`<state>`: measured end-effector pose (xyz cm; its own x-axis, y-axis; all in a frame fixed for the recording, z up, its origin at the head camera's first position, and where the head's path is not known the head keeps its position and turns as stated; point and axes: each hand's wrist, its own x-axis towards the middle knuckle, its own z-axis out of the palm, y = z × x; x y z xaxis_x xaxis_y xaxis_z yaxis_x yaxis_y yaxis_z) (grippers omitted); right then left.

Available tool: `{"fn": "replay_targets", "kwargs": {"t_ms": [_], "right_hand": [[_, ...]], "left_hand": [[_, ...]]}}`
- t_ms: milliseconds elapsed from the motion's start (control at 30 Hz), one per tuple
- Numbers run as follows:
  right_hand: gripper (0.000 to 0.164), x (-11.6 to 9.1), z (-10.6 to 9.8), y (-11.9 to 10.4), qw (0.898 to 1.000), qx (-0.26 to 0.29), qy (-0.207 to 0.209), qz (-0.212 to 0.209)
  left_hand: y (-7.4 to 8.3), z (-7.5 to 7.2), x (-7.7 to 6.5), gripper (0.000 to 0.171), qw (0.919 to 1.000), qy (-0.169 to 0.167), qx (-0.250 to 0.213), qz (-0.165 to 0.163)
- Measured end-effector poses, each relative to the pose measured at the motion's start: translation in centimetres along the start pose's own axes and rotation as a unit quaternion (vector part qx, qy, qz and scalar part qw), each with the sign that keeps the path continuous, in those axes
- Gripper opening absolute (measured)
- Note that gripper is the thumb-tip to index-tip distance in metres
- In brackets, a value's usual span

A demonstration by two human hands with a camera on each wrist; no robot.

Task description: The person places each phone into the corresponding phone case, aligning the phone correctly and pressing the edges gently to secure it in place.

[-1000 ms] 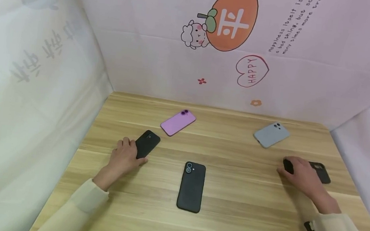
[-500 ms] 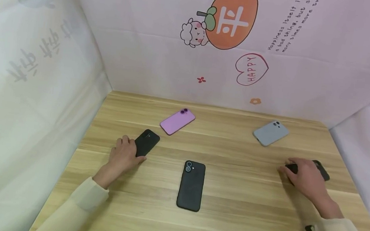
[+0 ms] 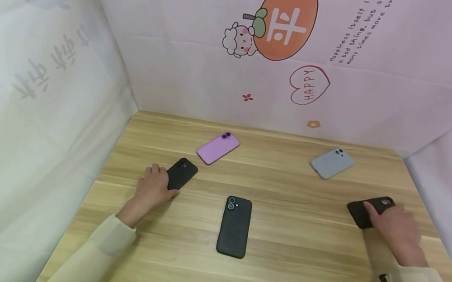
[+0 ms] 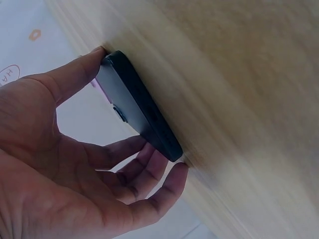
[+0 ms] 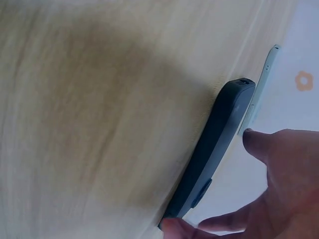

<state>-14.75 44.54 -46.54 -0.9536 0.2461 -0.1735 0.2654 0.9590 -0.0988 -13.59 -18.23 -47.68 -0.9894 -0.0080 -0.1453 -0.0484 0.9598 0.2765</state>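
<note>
At the left of the head view, my left hand (image 3: 152,190) holds the lower end of a black smartphone (image 3: 182,173). In the left wrist view, its thumb (image 4: 87,69) lies at one edge and its curled fingertips (image 4: 177,174) at the opposite edge. On the right lies another black smartphone (image 3: 364,212), its camera end toward my right hand (image 3: 397,230). That thumb reaches over the phone's back. The right wrist view has the thumb (image 5: 255,142) spread from the fingers, one fingertip (image 5: 174,226) right at the phone's end.
A third black phone (image 3: 234,226) lies between the hands. Toward the back are a pink-purple phone (image 3: 218,148) and a pale blue phone (image 3: 332,164). Printed white cloth (image 3: 183,73) rises behind the wooden table (image 3: 279,264).
The right phone has turned, its camera end swinging toward the back. My right hand has shifted right, uncovering more of it. My left hand keeps its hold in place.
</note>
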Motion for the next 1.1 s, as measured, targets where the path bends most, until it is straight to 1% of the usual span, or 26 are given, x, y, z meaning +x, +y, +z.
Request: {"fn": "replay_targets", "kwargs": {"t_ms": [100, 133, 200, 267, 367, 433, 500, 533, 600, 667, 800, 867, 967, 1033, 1100], "right_hand": [[0.106, 0.1, -0.1, 0.1, 0.999, -0.023, -0.029, -0.026], [0.105, 0.2, -0.1, 0.1, 0.998, -0.032, -0.036, -0.044], [0.104, 0.4, 0.0, 0.2, 0.997, -0.034, -0.047, -0.054], [0.106, 0.8, 0.0, 0.1, 0.997, -0.024, -0.057, -0.044], [0.118, 1.3, 0.3, -0.2, 0.997, 0.002, -0.071, 0.012], [0.125, 1.6, 0.4, -0.5, 0.996, 0.013, -0.081, 0.045], [0.130, 1.9, 0.5, -0.7, 0.994, 0.016, -0.086, 0.066], [0.131, 1.9, 0.6, -0.8, 0.994, 0.014, -0.087, 0.066], [0.132, 2.1, 0.6, -0.9, 0.994, 0.012, -0.088, 0.058], [0.127, 2.3, 0.5, -1.0, 0.996, 0.003, -0.080, 0.029], [0.105, 2.9, 0.1, -0.7, 0.997, 0.002, -0.077, -0.031], [0.097, 3.2, -0.1, -0.5, 0.995, 0.002, -0.083, -0.048], [0.097, 3.7, -0.3, -0.2, 0.994, 0.007, -0.098, -0.053], [0.100, 3.9, -0.4, 0.0, 0.992, 0.006, -0.108, -0.058], [0.104, 4.1, -0.4, 0.3, 0.991, 0.015, -0.120, -0.055]], "left_hand": [[0.0, -0.1, 0.2, 0.070, 1.0000, -0.003, -0.002, -0.002], [0.0, -0.2, 0.2, 0.071, 1.0000, -0.003, -0.001, -0.003], [0.0, -0.3, 0.2, 0.072, 1.0000, -0.003, 0.000, -0.004], [0.0, -0.4, 0.3, 0.074, 1.0000, -0.002, -0.002, -0.006], [-0.1, -0.4, 0.3, 0.076, 0.9999, 0.001, -0.007, -0.008], [-0.1, -0.4, 0.3, 0.076, 0.9999, 0.005, -0.014, -0.008], [-0.1, -0.3, 0.3, 0.076, 0.9997, 0.009, -0.021, -0.008], [-0.1, -0.3, 0.3, 0.075, 0.9996, 0.011, -0.025, -0.007], [-0.1, -0.2, 0.4, 0.075, 0.9993, 0.014, -0.033, -0.008], [-0.1, -0.2, 0.4, 0.075, 0.9990, 0.014, -0.041, -0.010], [-0.1, -0.1, 0.6, 0.075, 0.9980, 0.013, -0.059, -0.016], [-0.1, -0.1, 0.6, 0.075, 0.9975, 0.012, -0.067, -0.017], [-0.1, -0.1, 0.6, 0.079, 0.9968, 0.011, -0.078, -0.014], [-0.1, -0.1, 0.6, 0.085, 0.9964, 0.010, -0.083, -0.011], [-0.1, -0.1, 0.7, 0.089, 0.9962, 0.007, -0.086, -0.009]]}}
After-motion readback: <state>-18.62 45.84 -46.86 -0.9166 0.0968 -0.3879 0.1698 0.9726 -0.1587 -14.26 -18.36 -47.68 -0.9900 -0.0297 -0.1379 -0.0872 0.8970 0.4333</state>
